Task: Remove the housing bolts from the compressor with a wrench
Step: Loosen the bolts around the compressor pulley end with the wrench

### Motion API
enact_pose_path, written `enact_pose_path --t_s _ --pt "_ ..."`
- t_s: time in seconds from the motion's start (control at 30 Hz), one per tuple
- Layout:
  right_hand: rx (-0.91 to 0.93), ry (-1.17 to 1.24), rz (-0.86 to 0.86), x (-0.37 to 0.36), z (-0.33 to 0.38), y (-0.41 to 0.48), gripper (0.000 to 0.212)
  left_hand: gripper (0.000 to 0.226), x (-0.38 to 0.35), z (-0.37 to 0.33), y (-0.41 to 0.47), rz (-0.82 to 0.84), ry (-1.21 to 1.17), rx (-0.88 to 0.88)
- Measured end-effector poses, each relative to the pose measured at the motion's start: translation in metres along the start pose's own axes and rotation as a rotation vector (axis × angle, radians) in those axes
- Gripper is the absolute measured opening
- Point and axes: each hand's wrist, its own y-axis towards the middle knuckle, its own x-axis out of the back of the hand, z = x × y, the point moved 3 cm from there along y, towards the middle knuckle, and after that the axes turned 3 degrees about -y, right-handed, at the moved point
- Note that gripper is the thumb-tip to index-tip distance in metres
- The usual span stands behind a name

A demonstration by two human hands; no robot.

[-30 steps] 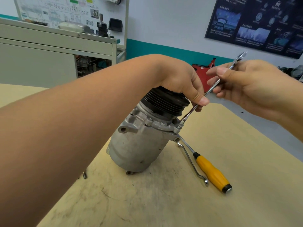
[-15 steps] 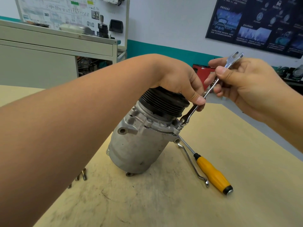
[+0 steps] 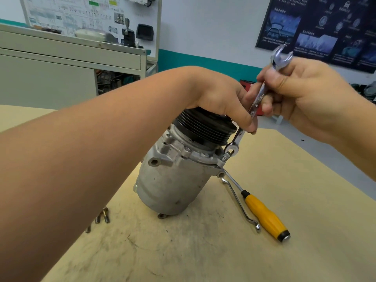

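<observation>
**Wrench seated on a right-side housing bolt**

The compressor [image 3: 173, 180] stands near the middle of the yellowish table [image 3: 203, 251], pulley end up and leaning toward the far right. The left hand [image 3: 223, 102] is clamped over the top of the black pulley [image 3: 205, 127], thumb down beside the rim, apparently to stop the body turning or tipping under the pull.

The right hand [image 3: 305, 94] pinches the upper shaft of the open-end wrench [image 3: 257, 102] between thumb and curled fingers, with the spare head sticking out above the hand. The lower head sits around the housing bolt [image 3: 226, 156] on the flange's right edge. The high grip likely gives more leverage.

The casing is dull, scuffed cast metal with mounting ears, and the pulley is ribbed. Loose bolts [image 3: 101, 217] lie near left, suggesting some are already out. An offset ring wrench [image 3: 238, 202] and a yellow-handled screwdriver [image 3: 264, 212] lie just right of the compressor.
</observation>
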Motion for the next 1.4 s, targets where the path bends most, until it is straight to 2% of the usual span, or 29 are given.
enact_pose_path --t_s 0.07,0.27,0.4,0.53,0.73,0.97,1.07,1.1,1.17,1.4 --pt "-0.019 0.054 0.011 -0.001 0.001 -0.002 0.024 0.005 -0.002 -0.003 -0.003 0.044 -0.009 -0.028" --pt "-0.028 0.086 0.055 -0.004 0.001 -0.007 0.037 0.044 -0.002 -0.002 0.0 0.014 0.03 -0.01" --pt "0.023 0.007 0.074 -0.004 0.001 -0.01 0.023 0.065 -0.002 -0.003 0.0 -0.001 0.066 0.005" --pt "0.063 -0.078 0.032 -0.001 0.001 -0.013 0.021 0.048 -0.003 -0.005 -0.001 -0.005 0.088 0.003" --pt "0.082 -0.083 -0.029 0.001 0.002 -0.017 0.022 0.033 -0.004 -0.007 -0.002 -0.02 0.103 -0.009" --pt "0.043 0.027 -0.09 0.008 -0.007 -0.025 0.033 0.041 -0.005 -0.006 0.0 -0.017 0.093 -0.048" --pt "0.01 0.07 -0.113 0.013 -0.014 -0.026 0.032 0.012 -0.005 -0.005 -0.003 0.035 0.119 -0.056" --pt "0.004 0.077 -0.116 0.014 -0.015 -0.027 0.028 0.009 -0.005 -0.006 -0.003 0.048 0.123 -0.056" --pt "0.001 0.098 -0.129 0.015 -0.018 -0.027 0.017 0.012 -0.006 -0.005 -0.001 0.068 0.12 -0.051" --pt "-0.058 0.255 -0.118 0.017 -0.03 -0.021 0.012 0.014 -0.006 -0.003 0.004 0.074 0.118 -0.03"
